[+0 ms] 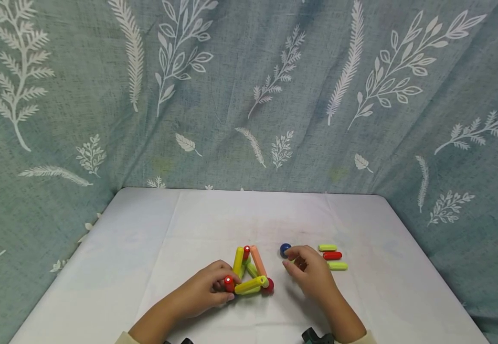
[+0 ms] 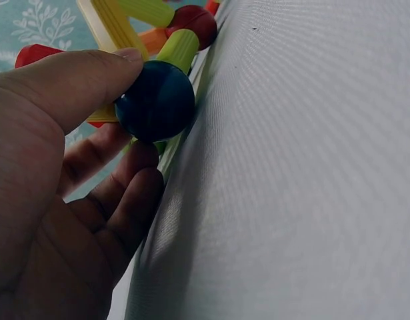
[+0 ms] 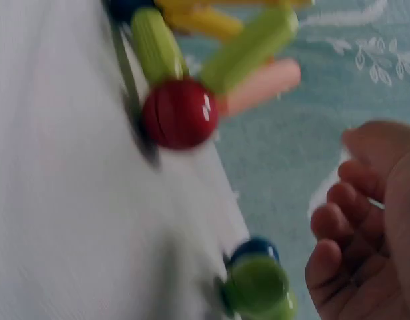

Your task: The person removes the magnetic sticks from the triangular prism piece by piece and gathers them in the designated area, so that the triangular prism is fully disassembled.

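At the near edge of the table, cream sleeves come in from both sides, with black wrist gear showing beside the right arm. And look at the left hand: thumb on one side, fingers curled on the other, it's gripping the near-left corner of a triangular frame of rods and balls, right at a dark blue ball! A red rod points up at that corner, a yellow rod runs along the near side, and a glossy red ball sits at the near-right corner. Over to the right hand, just right of the frame: thumb and forefinger apart, fingers loosely bent, nothing in its grasp! Further back in the frame, an orange rod leans along the right side, and another red rod marks the far corner. Just beyond the right fingertips waits a second blue ball, a green rod beside it; whether those two touch, I can't tell. Right of that hand, three spare rods lie roughly parallel: lime, red, lime again. White cloth stretches back to a grey-green leaf-print curtain.
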The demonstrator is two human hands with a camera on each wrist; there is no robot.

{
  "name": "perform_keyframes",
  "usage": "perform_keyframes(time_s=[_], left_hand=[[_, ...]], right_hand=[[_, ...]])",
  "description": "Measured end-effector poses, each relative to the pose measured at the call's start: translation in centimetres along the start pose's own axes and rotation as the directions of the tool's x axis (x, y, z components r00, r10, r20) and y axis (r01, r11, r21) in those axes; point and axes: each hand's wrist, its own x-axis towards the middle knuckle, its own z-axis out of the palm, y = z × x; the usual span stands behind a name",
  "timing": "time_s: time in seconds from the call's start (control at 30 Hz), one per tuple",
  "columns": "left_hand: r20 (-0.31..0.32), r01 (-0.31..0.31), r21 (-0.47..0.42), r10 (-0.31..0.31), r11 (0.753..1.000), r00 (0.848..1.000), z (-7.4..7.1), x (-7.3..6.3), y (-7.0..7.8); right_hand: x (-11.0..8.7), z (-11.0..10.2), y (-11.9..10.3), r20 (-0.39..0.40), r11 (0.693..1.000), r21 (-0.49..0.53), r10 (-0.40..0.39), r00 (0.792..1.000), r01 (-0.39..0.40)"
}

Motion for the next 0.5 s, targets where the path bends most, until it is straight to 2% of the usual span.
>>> perform_keyframes(time_s=[0.13,0.23,0.4,0.5], left_hand=[[-0.005,0.0,0.002,0.0,1.0,1.0,0.1,0.0,0.0],[-0.007,-0.002,-0.004,0.002,1.0,1.0,0.1,0.0,0.1],[-0.009,-0.017,-0.006,0.017,1.0,1.0,0.2,0.0,0.0],[-0.015,-0.036,0.005,0.036,0.999,0.999,0.1,-0.1,-0.1]], right_hand=[[-0.9,0.5,-1.1,0.096,0.99,0.132,-0.065,0.993,0.052],[-1.4,0.8,-1.9,0.151,0.98,0.172,-0.123,0.981,0.097],[-2.0,1.4,-3.4,0.138,0.983,0.106,-0.164,0.977,0.15],[-2.4,2.1,-4.5,0.115,0.971,0.038,-0.239,0.964,0.236]])
